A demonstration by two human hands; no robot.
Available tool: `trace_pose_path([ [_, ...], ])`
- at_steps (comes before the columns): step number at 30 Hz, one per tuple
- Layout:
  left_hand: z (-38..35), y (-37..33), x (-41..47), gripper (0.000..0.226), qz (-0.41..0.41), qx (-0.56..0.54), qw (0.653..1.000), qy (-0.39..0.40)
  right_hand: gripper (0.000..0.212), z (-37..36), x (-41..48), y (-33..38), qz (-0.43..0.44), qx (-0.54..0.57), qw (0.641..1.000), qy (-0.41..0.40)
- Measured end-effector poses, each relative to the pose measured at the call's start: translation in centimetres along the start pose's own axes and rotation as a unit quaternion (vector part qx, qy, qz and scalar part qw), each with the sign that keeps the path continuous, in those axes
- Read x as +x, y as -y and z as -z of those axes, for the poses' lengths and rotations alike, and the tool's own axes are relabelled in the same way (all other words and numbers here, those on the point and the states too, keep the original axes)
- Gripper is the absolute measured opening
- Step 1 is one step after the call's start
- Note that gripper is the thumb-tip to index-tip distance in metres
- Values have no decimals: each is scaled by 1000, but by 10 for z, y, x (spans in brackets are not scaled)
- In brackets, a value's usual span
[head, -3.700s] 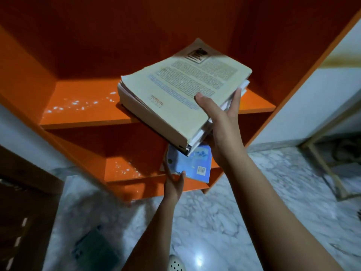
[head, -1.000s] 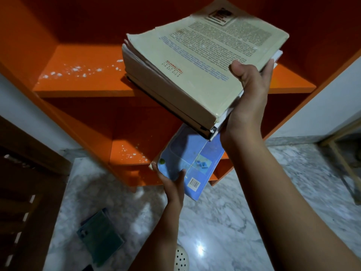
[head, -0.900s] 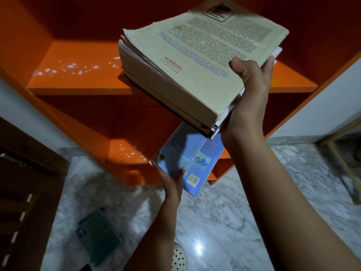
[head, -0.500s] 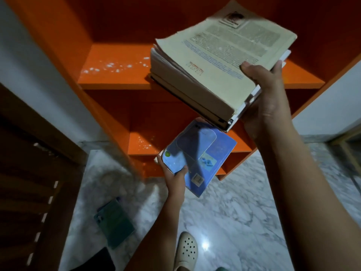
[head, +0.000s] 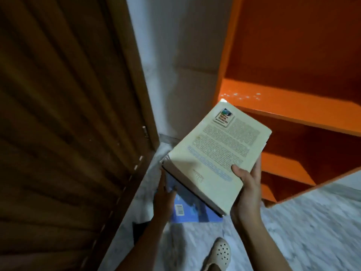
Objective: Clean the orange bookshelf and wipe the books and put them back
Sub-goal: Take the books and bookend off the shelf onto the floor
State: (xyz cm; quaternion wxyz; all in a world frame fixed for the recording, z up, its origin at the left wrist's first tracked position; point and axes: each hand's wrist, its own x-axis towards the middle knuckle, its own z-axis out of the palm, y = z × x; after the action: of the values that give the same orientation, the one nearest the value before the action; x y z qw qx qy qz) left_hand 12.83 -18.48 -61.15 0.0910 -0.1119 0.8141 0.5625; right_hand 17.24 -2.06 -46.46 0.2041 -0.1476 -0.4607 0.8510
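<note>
While the right hand (head: 247, 184) is clenched on the near right corner of a thick, cream-covered paperback book (head: 214, 153), its thumb is laid on the printed cover and its fingers are wrapped up along the book's right edge from below. The book is held tilted, with its spine edge low and to the left.

The left hand (head: 164, 194) is seen lower and further left, grasping a thin blue softcover book (head: 187, 209) with a barcode label. Its fingertips are hidden under the thick book, and whether the two books touch cannot be told. Both forearms are stretched forward from the bottom of the view.

The thick book is kept in front of the orange wooden bookshelf (head: 293, 106) and rests on none of its boards. Its far corner is seen against the front edge of a shelf board speckled with white dust. Bare orange boards are seen to the right of the book.

A dark slatted wooden door (head: 58, 114) stands to the left, and a strip of white wall (head: 175, 55) is seen between it and the bookshelf. Open white marble floor (head: 302, 222) lies below, where a beige perforated clog (head: 218, 253) is planted between the forearms.
</note>
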Motion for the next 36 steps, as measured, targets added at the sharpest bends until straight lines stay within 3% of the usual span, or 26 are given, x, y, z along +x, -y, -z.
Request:
trace_pose_path([
  [3,60,27,-6,82,-37,64,995,-71,62,-22,-9,-43,-79,8,996,27],
  [8,128,80,-15,53,15,62,989,-132,61,-26,-4,-122,-196,-42,979,45],
  [11,139,111,-17,64,86,43,980,-177,59,-6,8,-173,-253,-92,961,60],
  [16,129,168,-15,68,37,57,967,-245,54,53,28,-253,-317,-164,932,67],
  [20,108,210,-5,63,-23,94,952,-289,54,113,41,-321,-335,-175,922,79],
  [25,78,254,11,62,-34,57,941,-332,51,173,55,-407,-313,-191,925,97],
  [29,61,288,29,62,-50,109,920,-374,55,201,71,-473,-293,-181,929,138],
  [32,55,311,49,59,-53,121,919,-371,53,219,83,-520,-291,-193,920,176],
  [36,45,341,62,58,-118,84,917,-372,64,241,88,-571,-291,-216,912,194],
])
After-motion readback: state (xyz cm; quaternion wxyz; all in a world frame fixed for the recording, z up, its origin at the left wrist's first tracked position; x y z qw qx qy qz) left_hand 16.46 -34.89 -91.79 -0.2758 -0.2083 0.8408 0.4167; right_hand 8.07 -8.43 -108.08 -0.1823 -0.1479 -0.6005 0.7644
